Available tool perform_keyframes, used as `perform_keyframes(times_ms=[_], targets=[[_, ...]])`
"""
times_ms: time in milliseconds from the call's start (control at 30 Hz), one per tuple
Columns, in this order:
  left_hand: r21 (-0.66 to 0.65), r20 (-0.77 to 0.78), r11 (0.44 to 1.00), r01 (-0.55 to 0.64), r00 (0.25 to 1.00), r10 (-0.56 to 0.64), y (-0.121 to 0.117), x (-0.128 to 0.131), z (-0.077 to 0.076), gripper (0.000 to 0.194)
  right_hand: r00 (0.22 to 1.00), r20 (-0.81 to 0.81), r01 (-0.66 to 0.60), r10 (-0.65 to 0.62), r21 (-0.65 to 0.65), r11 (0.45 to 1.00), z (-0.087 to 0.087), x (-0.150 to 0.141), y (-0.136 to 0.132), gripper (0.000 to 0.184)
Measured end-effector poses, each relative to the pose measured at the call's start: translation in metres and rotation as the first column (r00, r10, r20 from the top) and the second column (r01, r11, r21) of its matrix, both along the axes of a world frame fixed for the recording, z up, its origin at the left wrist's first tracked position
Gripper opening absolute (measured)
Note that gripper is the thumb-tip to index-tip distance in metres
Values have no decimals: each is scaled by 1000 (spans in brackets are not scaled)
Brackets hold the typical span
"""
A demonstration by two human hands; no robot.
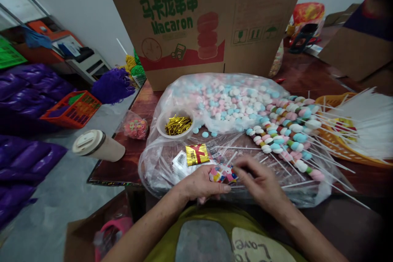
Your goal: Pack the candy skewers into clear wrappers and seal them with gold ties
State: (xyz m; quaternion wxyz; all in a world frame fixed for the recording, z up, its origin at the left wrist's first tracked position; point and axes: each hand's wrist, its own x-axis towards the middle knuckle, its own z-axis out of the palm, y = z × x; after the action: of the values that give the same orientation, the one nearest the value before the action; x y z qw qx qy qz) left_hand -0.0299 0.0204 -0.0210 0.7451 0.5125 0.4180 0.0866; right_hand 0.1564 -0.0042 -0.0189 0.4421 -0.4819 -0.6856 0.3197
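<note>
Hands meet at 6 o'clock on the counter [307, 77]. Left hand [201, 184] and right hand [260, 182] both pinch a small printed packet [222, 174] between them, long axis 9-to-3. Candy skewers [288, 135] lie at 2 o'clock, nearer the right hand.

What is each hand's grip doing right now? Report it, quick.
Left hand: closed on the colourful wrapper.
Right hand: fingers pinching the same wrapper's edge.

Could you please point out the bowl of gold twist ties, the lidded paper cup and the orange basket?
bowl of gold twist ties [162, 125]: head view, left rim.
lidded paper cup [106, 149]: head view, side wall.
orange basket [61, 118]: head view, front wall.
</note>
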Motion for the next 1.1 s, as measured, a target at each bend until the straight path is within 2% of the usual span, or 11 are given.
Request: perform_keyframes(times_ms=[67,100,167,233,367,433,600,767,867,967,1100], targets=[[0,-10,1000,3,1000,-3,0,-2,2,51,982,-101,159,-162,-44,986,3,9,4,11],[5,-4,1000,-2,1000,2,0,-2,3,53,977,-122,166,-173,-60,984,5,12,5,18],[9,44,1000,-4,999,3,0,-4,5,56,995,-77,61,-66,-67,996,9,15,7,26],[-27,130,999,-32,991,35,-1,-5,4,59,1000,-16,-9,8,-78,997,11,13,9,22],[-139,215,951,-278,929,303,-1,-5,-4,54,993,-102,38,-60,-201,979,8,6,14,23],[-97,170,926,-364,911,376,1,-3,-7,45,986,-153,26,-68,-257,966,6,4,16,24],[51,121,926,-373,923,365,4,4,-2,39,981,-190,-32,-25,-289,957,12,3,18,27],[-162,177,932,-323,920,349,6,1,-2,45,987,-159,-13,-37,-300,954,21,5,17,29],[-210,145,916,-342,915,375,8,0,-4,37,990,-144,-38,-5,-294,955,20,5,16,28],[-169,176,876,-452,861,478,7,6,-3,33,994,-109,-62,33,-276,959,19,2,14,27],[-53,251,873,-485,840,481,3,19,2,35,997,-28,-79,75,-219,972,23,-3,13,27]])
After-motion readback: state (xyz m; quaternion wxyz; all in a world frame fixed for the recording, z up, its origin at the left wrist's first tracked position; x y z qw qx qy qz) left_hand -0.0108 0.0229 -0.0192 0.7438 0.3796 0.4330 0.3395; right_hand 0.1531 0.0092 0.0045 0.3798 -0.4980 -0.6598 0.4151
